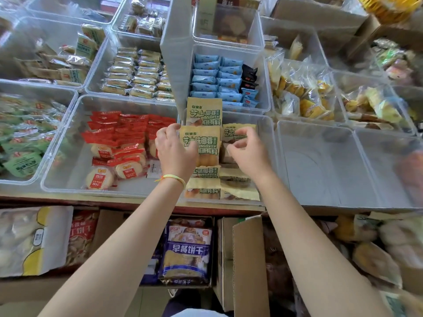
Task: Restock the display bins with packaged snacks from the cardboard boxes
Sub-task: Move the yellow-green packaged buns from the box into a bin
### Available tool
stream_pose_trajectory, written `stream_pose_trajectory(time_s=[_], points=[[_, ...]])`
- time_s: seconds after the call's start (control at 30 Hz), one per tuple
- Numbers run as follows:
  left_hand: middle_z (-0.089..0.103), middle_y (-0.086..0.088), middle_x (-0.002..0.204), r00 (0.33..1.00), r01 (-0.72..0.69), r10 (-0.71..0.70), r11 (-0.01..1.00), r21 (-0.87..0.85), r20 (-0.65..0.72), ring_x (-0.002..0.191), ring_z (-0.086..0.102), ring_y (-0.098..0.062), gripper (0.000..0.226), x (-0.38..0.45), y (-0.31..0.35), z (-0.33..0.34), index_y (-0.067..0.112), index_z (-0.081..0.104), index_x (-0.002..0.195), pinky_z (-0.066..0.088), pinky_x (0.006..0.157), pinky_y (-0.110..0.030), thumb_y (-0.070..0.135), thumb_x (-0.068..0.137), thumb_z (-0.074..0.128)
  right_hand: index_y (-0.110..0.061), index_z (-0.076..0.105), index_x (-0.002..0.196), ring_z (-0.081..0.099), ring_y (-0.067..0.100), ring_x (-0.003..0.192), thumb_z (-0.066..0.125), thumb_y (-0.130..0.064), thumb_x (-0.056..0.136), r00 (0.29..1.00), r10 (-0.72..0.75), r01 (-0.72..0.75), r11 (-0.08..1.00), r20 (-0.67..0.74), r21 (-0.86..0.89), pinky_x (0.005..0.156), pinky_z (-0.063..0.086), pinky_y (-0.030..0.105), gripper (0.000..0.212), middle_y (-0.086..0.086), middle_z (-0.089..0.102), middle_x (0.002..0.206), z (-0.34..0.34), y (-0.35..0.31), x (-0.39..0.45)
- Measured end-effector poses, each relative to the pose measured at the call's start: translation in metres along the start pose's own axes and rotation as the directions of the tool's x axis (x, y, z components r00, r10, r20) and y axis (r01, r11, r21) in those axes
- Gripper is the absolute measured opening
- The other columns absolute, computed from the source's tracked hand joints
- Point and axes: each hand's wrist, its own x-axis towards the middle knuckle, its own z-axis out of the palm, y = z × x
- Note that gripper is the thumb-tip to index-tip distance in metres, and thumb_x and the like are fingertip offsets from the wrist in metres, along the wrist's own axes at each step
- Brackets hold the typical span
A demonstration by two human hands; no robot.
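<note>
Clear plastic display bins cover a shop counter, with the tan-packet bin [266, 143] at the middle as landmark. Far left of it, green packets [21, 164] fill a bin; just left, red rice-cracker packs [119, 143] lie in another. Over the landmark bin, the left hand [175, 148] curls its fingers round the left edge of an upright tan snack packet [201, 145]. Beside it, the right hand [248, 153] pinches a second tan packet [238, 132]. Right of the landmark stands a bare bin [320, 165]. Below it, an open cardboard box [248, 259] sits on the floor.
</note>
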Motion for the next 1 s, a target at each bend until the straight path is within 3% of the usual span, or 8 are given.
stream_pose_trajectory(time_s=[0.13, 0.27, 0.5, 0.63, 0.77, 0.87, 0.93, 1.0], points=[[0.062, 0.0, 0.098, 0.989, -0.091, 0.108, 0.983, -0.159, 0.101, 0.089, 0.055, -0.015, 0.013, -0.036, 0.048, 0.004, 0.016, 0.066, 0.097, 0.041, 0.08, -0.027, 0.016, 0.089, 0.056, -0.022, 0.064, 0.099, 0.071, 0.017, 0.08, 0.062, -0.021, 0.094, 0.999, -0.049, 0.05, 0.997, -0.015, 0.05, 0.078, 0.06, 0.042, 0.005, -0.004, 0.069, 0.088, -0.045, 0.011, -0.04], [0.066, 0.002, 0.07, 0.932, -0.048, 0.144, 0.959, -0.28, 0.333, 0.069, 0.062, -0.022, 0.021, -0.08, 0.086, 0.026, 0.014, 0.07, 0.083, 0.054, 0.068, -0.037, 0.026, 0.082, 0.053, -0.02, 0.067, 0.096, 0.07, 0.013, 0.075, 0.061, -0.023, 0.096, 0.999, -0.033, 0.033, 0.999, -0.007, 0.036, 0.078, 0.06, 0.041, 0.006, -0.002, 0.072, 0.082, -0.088, 0.039, -0.079], [0.068, 0.001, 0.065, 0.794, -0.143, 0.203, 0.979, -0.148, 0.573, 0.066, 0.064, -0.022, 0.019, -0.164, 0.126, 0.071, 0.019, 0.069, 0.072, 0.055, 0.068, -0.038, 0.026, 0.084, 0.057, -0.026, 0.065, 0.086, 0.065, 0.013, 0.082, 0.06, -0.046, 0.095, 0.97, 0.078, -0.045, 0.988, 0.228, -0.145, 0.072, 0.051, 0.031, 0.023, -0.005, 0.07, 0.085, -0.162, 0.104, -0.127], [0.07, 0.001, 0.064, 0.764, -0.109, 0.14, 0.99, -0.089, 0.63, 0.06, 0.064, -0.016, 0.018, -0.216, 0.153, 0.102, 0.018, 0.072, 0.077, 0.053, 0.064, -0.03, 0.023, 0.086, 0.058, -0.025, 0.066, 0.09, 0.063, 0.013, 0.087, 0.062, -0.047, 0.093, 0.972, 0.091, -0.047, 0.979, 0.216, -0.198, 0.072, 0.049, 0.032, 0.023, -0.006, 0.068, 0.09, -0.203, 0.158, -0.143], [0.071, 0.003, 0.078, 0.724, -0.142, 0.104, 0.99, -0.001, 0.682, 0.075, 0.066, -0.015, 0.015, -0.265, 0.176, 0.142, 0.021, 0.074, 0.088, 0.056, 0.075, -0.03, 0.025, 0.088, 0.06, -0.027, 0.065, 0.091, 0.066, 0.017, 0.082, 0.066, -0.043, 0.092, 0.958, 0.141, -0.1, 0.98, 0.248, -0.171, 0.065, 0.052, 0.034, 0.016, -0.008, 0.068, 0.088, -0.245, 0.21, -0.164], [0.07, 0.004, 0.095, 0.558, -0.185, 0.011, 0.976, 0.112, 0.829, 0.085, 0.064, -0.012, 0.016, -0.298, 0.182, 0.165, 0.025, 0.07, 0.101, 0.054, 0.081, -0.03, 0.03, 0.09, 0.06, -0.027, 0.066, 0.101, 0.065, 0.01, 0.086, 0.069, -0.049, 0.088, 0.861, 0.216, -0.066, 0.945, 0.46, -0.32, 0.062, 0.049, 0.027, 0.026, -0.01, 0.067, 0.097, -0.269, 0.236, -0.179], [0.068, 0.003, 0.105, 0.401, -0.25, -0.061, 0.953, 0.173, 0.914, 0.097, 0.063, -0.013, 0.02, -0.317, 0.184, 0.172, 0.028, 0.068, 0.106, 0.052, 0.086, -0.031, 0.034, 0.089, 0.06, -0.028, 0.067, 0.107, 0.063, 0.008, 0.094, 0.071, -0.056, 0.082, 0.768, 0.254, 0.026, 0.905, 0.589, -0.424, 0.074, 0.056, 0.03, 0.038, -0.01, 0.066, 0.107, -0.278, 0.25, -0.185], [0.067, 0.001, 0.108, 0.3, -0.276, -0.125, 0.938, 0.211, 0.946, 0.1, 0.064, -0.016, 0.025, -0.33, 0.182, 0.175, 0.029, 0.066, 0.109, 0.053, 0.082, -0.03, 0.042, 0.088, 0.061, -0.028, 0.067, 0.111, 0.064, 0.008, 0.098, 0.074, -0.055, 0.08, 0.696, 0.268, 0.06, 0.902, 0.666, -0.427, 0.087, 0.058, 0.034, 0.041, -0.009, 0.066, 0.112, -0.284, 0.262, -0.19]])
